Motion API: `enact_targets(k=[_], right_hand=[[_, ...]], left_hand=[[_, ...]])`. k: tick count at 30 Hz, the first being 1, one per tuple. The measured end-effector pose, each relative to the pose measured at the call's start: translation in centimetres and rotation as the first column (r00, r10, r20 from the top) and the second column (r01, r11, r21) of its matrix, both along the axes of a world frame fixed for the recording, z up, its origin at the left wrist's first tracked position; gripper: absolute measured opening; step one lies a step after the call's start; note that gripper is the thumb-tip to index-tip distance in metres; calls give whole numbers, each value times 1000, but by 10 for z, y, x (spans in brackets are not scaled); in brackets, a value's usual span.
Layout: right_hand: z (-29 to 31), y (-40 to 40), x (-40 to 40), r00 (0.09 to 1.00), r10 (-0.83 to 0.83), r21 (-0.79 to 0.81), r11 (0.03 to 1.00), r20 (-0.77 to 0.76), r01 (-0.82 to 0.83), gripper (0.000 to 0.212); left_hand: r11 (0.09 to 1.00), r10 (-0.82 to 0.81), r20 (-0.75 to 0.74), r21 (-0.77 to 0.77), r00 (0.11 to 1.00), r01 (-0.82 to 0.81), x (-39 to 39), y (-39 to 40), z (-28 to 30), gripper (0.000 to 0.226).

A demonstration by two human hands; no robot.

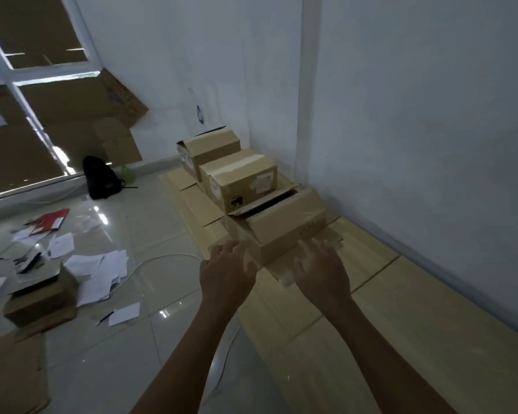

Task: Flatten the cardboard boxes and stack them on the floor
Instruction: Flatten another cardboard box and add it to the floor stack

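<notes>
Three brown cardboard boxes stand in a row along the white wall on flattened cardboard sheets (380, 309). The nearest box (284, 225) has its top flaps open. Behind it is a taped box (240, 180), and farthest is a third box (210, 147). My left hand (226, 271) and my right hand (320, 270) are stretched out in front of the nearest box, fingers spread, holding nothing. The left fingertips are close to the box's near left corner; the right hand hovers at its near right edge.
A smaller cardboard box (39, 300) with papers on it sits on the tiled floor at left, amid scattered white sheets (99, 273) and a red folder (53, 219). A black backpack (100, 177) rests by the window. A white cable (162, 258) crosses the floor.
</notes>
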State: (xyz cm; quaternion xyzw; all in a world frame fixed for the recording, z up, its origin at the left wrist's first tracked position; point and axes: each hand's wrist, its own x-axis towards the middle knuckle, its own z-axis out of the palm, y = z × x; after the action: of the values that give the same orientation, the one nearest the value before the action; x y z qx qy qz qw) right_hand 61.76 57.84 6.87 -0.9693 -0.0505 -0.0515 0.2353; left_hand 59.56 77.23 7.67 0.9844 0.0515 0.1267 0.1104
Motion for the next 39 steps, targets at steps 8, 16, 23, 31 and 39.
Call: enact_targets(k=[8,16,23,31,39], right_hand=[[-32,78,123,950,-249,186,941,-188,283,51],[-64,104,225,848,-432,344,781,-307,522,55],[-109,162,276,762,-382,276,770,-523,576,97],[-150,172,244,725,-579,-126,806,-374,579,103],[-154,118,205,594,-721,-244,685,-357,686,119]], left_hand=[[968,-241,-79,-91,967,234,182,82,-22,47],[853,-521,-241,-195,819,484,329,97,-65,48],[870,-492,-399,-264,774,417,397,111,-126,78],[873,-484,-542,-354,687,336,366,86,-155,97],[657,-744,-523,-460,416,598,364,35,-153,110]])
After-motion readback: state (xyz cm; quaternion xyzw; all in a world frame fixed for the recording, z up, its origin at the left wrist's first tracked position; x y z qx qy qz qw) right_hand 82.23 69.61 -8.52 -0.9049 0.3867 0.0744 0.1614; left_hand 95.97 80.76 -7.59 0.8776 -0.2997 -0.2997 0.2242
